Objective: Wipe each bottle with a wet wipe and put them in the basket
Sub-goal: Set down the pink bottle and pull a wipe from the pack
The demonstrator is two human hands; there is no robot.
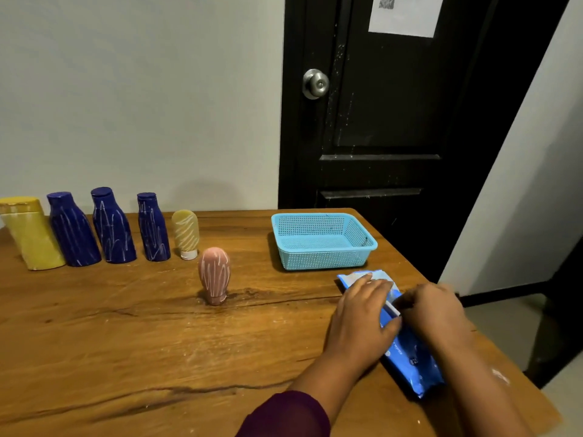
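step: getting the 1st wet wipe out. no btl looks wiped yet, none in the basket.
next move: needs the pack pinned down while one sheet is pulled free, then a reach across to a btl, prob. the pink tube as it's nearest.
door [394,121]: 1, black, shut, behind the table's far right. 1 knob [315,84], 1 paper sheet [407,17] stuck near its top.
table [126,342]: 1, wood, carries everything below.
basket [325,260]: 1, light blue mesh, far right of table, just beyond the wipe pack, nothing in it.
wipe pack [410,357]: 1, blue, lying flat near the right edge, under both hands.
yellow btl [31,238]: 1, biggest, left end of the row by the wall.
blue btls: 3, upright in the row: left blue btl [74,234], mid blue btl [113,231], right blue btl [153,231]. white scribbles on all 3.
pink tube [214,272]: 1, cap down, apart from the row, mid table, scribbled.
pale yellow tube [186,231]: 1, cap down, right end of row, scribbled.
btl total: 6, all on the table, well apart from the basket.
l hand [362,313]: fingers straight, pressed flat across the pack, steadying it.
r hand [435,310]: fingers curled at the pack's flap. tips hidden, so can't tell if they pinch flap, wipe or nothing.
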